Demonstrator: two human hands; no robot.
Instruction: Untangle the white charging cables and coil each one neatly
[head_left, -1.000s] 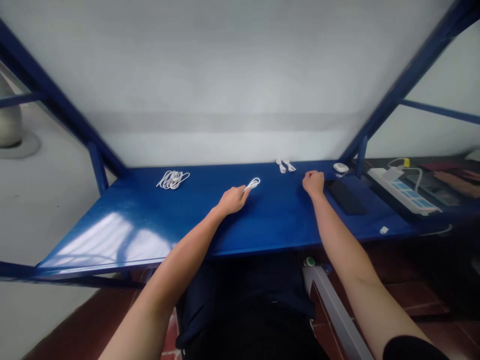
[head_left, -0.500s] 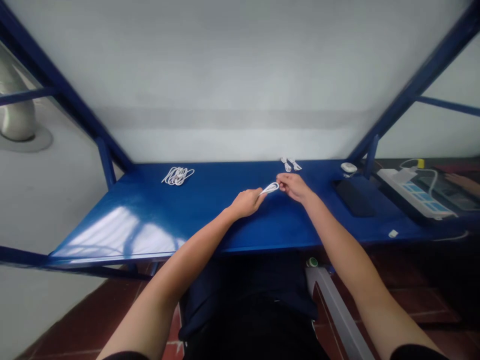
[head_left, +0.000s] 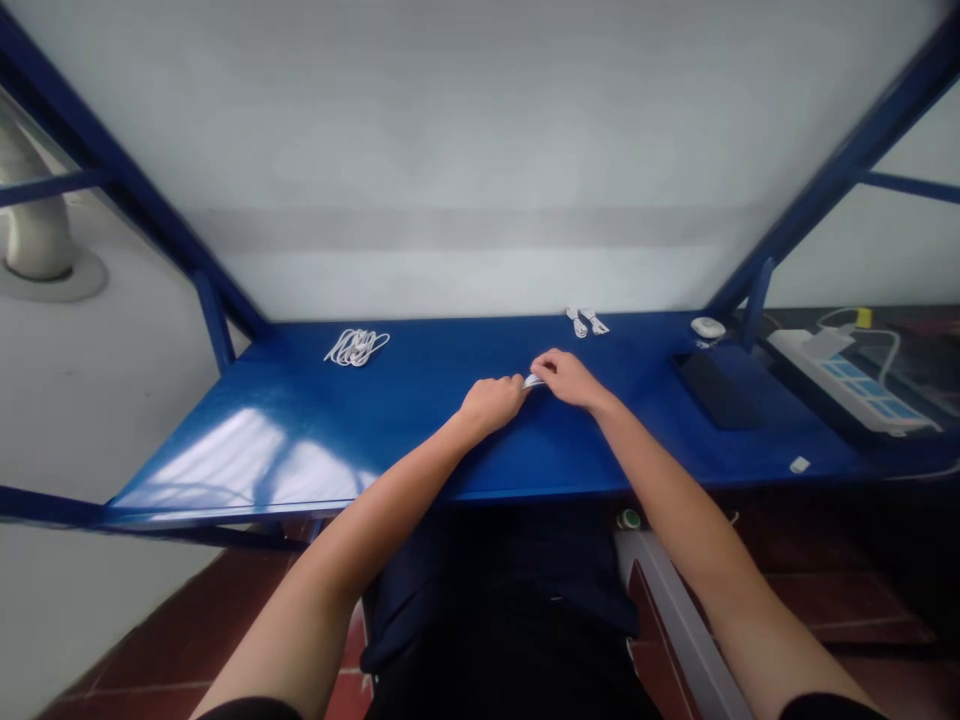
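Note:
A short loop of white cable (head_left: 534,381) shows between my hands, mostly hidden by my fingers. My left hand (head_left: 492,405) is closed on it, and the fingers of my right hand (head_left: 566,378) press over its other side. Both hands rest just above the blue metal table (head_left: 300,420). Farther left lies a bundled white cable (head_left: 357,347). Two small white cable ends (head_left: 586,322) lie near the table's back edge, beyond my right hand.
Blue steel frame bars (head_left: 847,165) rise at both table ends. On the right are a black pad (head_left: 716,392), a small white round object (head_left: 707,327), and a white power strip (head_left: 847,385) with a plugged-in cord. A white wall stands behind.
My hands have come closer together, and the white loop now looks smaller between them. My right hand has moved left onto the cable. The view has shifted slightly.

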